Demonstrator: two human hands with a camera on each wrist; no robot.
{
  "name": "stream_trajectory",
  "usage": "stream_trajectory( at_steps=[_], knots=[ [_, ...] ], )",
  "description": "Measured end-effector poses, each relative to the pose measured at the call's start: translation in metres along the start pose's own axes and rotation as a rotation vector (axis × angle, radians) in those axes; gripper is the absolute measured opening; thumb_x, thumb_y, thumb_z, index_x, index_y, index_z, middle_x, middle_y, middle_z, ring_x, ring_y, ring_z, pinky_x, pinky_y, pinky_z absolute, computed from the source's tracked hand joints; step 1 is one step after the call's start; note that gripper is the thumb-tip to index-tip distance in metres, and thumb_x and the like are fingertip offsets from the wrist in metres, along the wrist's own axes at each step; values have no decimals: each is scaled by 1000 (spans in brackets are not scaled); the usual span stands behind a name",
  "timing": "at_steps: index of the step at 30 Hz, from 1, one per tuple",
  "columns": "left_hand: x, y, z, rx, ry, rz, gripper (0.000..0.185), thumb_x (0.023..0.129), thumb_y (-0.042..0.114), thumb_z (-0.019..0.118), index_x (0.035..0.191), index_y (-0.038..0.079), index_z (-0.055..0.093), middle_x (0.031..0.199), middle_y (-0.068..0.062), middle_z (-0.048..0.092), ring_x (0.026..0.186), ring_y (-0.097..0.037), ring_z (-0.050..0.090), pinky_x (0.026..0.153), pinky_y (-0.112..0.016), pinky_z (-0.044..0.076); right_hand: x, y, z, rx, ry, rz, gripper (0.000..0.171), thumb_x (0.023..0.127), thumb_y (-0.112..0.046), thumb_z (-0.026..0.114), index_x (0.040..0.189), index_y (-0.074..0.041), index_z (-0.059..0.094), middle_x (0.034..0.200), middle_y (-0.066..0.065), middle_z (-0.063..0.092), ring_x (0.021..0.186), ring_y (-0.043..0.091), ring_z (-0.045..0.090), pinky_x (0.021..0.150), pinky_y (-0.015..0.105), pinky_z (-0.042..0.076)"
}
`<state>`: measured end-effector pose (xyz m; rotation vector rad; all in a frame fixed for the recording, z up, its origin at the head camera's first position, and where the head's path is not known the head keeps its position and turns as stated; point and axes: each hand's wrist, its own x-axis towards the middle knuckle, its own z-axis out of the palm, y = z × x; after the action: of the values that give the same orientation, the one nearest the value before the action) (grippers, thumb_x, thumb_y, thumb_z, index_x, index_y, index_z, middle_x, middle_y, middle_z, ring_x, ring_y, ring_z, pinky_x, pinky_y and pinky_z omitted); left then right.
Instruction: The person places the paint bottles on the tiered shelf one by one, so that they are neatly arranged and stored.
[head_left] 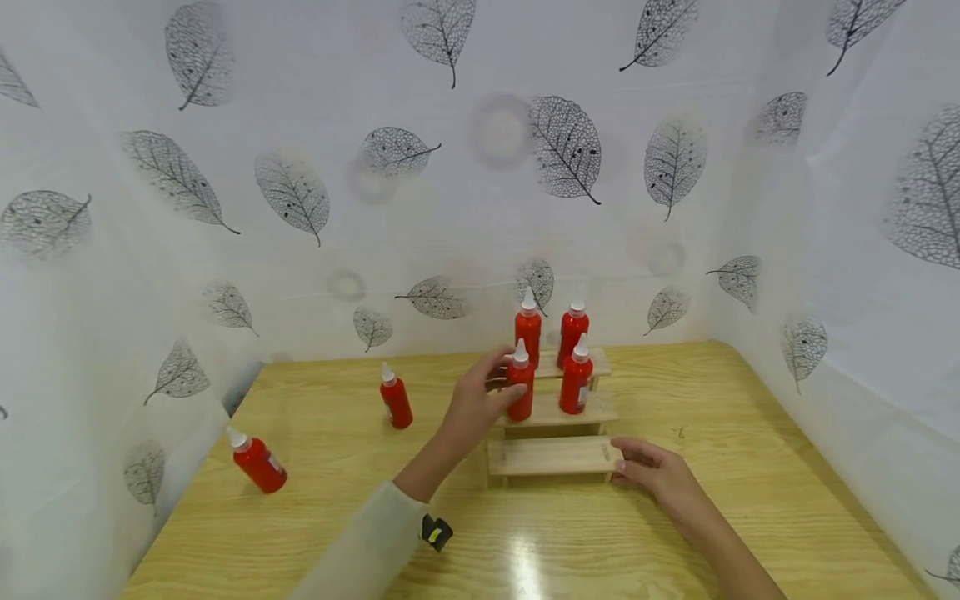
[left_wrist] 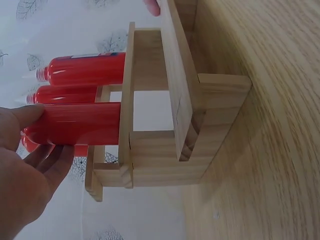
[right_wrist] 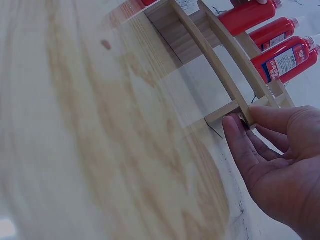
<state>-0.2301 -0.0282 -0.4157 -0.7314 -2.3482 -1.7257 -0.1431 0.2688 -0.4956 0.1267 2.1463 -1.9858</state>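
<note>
Left arm reaches forward from the lower middle of the head view, pale sleeve down to the wrist, forearm angled up and to the right. The left hand (head_left: 480, 402) is raised off the desk, fingers and thumb curled round something upright, thumb on the near side. The left wrist view shows the fingers (left_wrist: 47, 160) lying along it with the thumb on top. Right arm comes in bare from the lower right, forearm low over the desk. The right hand (head_left: 660, 475) lies palm down, fingers nearly straight, pointing left, fingertips (right_wrist: 237, 137) touching an edge.
</note>
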Motion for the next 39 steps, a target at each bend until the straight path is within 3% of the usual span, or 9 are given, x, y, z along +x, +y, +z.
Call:
stream_trajectory(
  at_steps=[9, 23, 31, 39],
  knots=[
    [7, 4, 11, 27, -32, -28, 52, 95, 13, 71, 143, 20, 52, 131, -3, 64, 121, -24, 62, 102, -39, 54, 1, 0, 0, 1, 4, 5, 58, 97, -14, 66, 146, 7, 45, 133, 23, 56, 104, 22, 69, 91, 33, 59],
    [2, 4, 7, 22, -43, -54, 63, 94, 15, 72, 150, 22, 45, 137, -2, 60, 123, -24, 60, 102, -40, 54, 0, 0, 0, -2, -4, -1, 58, 97, -14, 66, 147, 7, 44, 138, 25, 53, 105, 22, 69, 92, 32, 59],
    [-20, 0, -19, 50, -4, -45, 60, 94, 18, 73, 148, 22, 48, 141, -8, 57, 124, -31, 59, 104, -45, 53, -1, 0, 1, 0, -13, -7, 59, 97, -15, 67, 147, 7, 43, 139, 25, 51, 106, 23, 69, 92, 32, 59],
    [-49, -9, -60, 56, 107, -62, 57, 94, 22, 74, 146, 20, 51, 139, -6, 57, 121, -27, 59, 103, -52, 51, -1, -1, 0, -10, -4, -5, 59, 97, -16, 67, 147, 6, 44, 133, 22, 56, 103, 23, 70, 91, 32, 59]
  ],
)
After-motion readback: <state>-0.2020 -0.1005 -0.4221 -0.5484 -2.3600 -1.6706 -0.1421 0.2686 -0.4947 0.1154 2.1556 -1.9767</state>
